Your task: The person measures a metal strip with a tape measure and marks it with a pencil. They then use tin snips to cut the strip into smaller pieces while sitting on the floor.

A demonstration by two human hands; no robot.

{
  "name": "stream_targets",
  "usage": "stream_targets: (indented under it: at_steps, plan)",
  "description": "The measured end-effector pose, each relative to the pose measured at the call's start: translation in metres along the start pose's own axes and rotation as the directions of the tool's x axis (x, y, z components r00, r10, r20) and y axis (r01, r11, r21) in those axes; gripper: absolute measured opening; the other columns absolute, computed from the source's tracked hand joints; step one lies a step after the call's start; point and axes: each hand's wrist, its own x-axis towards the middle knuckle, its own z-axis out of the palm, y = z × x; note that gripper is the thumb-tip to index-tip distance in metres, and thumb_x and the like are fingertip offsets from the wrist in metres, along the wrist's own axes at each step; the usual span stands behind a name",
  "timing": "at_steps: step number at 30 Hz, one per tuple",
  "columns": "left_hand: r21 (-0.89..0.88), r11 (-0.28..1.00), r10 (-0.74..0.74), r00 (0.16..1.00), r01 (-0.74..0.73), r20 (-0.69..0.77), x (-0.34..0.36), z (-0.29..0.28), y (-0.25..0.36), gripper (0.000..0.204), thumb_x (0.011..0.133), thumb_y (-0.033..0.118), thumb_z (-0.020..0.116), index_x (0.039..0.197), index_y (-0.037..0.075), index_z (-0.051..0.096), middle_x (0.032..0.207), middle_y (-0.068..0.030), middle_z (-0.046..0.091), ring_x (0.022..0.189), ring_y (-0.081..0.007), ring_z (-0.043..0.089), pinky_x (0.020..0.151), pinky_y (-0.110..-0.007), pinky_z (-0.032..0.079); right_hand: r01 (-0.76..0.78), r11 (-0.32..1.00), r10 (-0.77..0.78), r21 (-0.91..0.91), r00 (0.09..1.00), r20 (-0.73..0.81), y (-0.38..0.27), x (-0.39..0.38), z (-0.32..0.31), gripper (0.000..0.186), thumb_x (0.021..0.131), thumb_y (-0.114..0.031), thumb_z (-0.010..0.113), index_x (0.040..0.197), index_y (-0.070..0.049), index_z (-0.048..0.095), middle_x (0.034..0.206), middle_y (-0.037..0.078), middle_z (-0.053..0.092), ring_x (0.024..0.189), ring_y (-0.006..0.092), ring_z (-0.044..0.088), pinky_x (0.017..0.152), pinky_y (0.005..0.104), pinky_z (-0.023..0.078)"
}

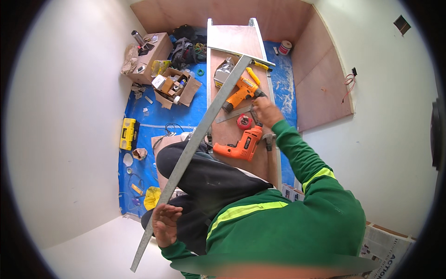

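A long grey metal channel [195,142] slants across my lap, its far end lying over the plank bench [223,35]. My left hand [166,225] is beside its near part, fingers stretched and apart, not wrapped round it. Over the bench's right side, my right hand [268,113] has its fingers drawn together; what they hold, if anything, is hidden. Close to that hand are an orange cordless drill [242,93], a flat metal square [233,114] and a red tape measure [244,122]. An orange corded drill [240,145] and a hammer [271,156] lie nearer me.
Beyond the cordless drill are a yellow-handled tool [253,76] and a small box [224,72]. Blue sheeting [162,114] covers the floor, with an open carton [188,90], a yellow toolbox [128,134] and a paint can [285,47]. Walls stand close on both sides.
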Motion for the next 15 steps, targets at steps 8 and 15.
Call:
stream_targets:
  at_steps: [8,15]
  plan:
    - [-0.047,0.997,0.057,0.997,-0.059,-0.047,0.014,-0.01,-0.003,0.081,0.104,0.056,0.074,0.161,0.004,0.05,0.142,-0.0191,0.065,0.127,-0.0394,0.071,0.108,-0.045,0.062,-0.036,0.998,0.045,-0.051,0.979,0.197,0.012,-0.014,-0.038,0.056,0.096,-0.045,0.083,0.13,-0.004,0.065,0.122,0.02,0.07,0.113,0.0406,0.074,0.094,0.0506,0.061]
    - [-0.022,0.999,-0.034,0.981,0.039,0.19,0.056,0.044,-0.008,0.079,0.104,0.049,0.077,0.159,-0.001,0.049,0.142,-0.0199,0.067,0.13,-0.0384,0.071,0.111,-0.048,0.059,0.041,0.97,0.072,-0.24,0.893,0.445,-0.05,0.006,0.043,0.07,0.09,-0.047,0.084,0.134,0.0,0.056,0.131,0.03,0.065,0.112,0.0485,0.075,0.094,0.0578,0.062]
